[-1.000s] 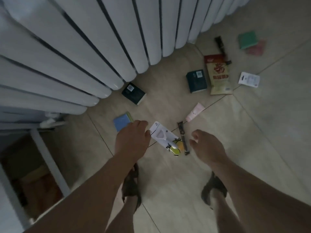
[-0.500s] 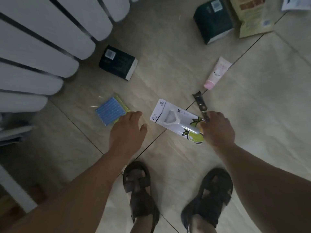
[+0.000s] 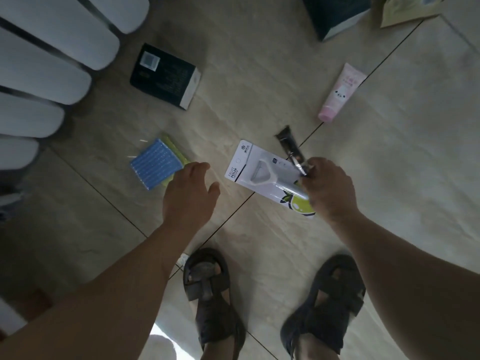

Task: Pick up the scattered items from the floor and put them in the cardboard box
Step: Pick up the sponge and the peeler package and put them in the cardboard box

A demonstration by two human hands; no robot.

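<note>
My right hand (image 3: 328,189) pinches the near end of a slim dark packet (image 3: 291,148) that slants up from the floor. Just left of that hand lies a white fruit peeler card (image 3: 259,175) with a green fruit print; its near end is hidden under the hand. My left hand (image 3: 191,193) hovers with relaxed fingers over the tiles, right beside a blue and yellow sponge pack (image 3: 155,166). A pink tube (image 3: 340,93) lies farther right, and a black box (image 3: 165,75) farther left. The cardboard box is out of view.
White radiator fins (image 3: 52,61) curve along the left and top. A second dark box (image 3: 335,14) and a beige pouch (image 3: 405,9) sit at the top edge. My two sandalled feet (image 3: 207,289) stand on the beige floor tiles (image 3: 415,165) below the hands.
I have bent much lower, so the items look larger. My right hand closed on the dark packet's end and tipped it up. My left hand drifted toward the sponge pack.
</note>
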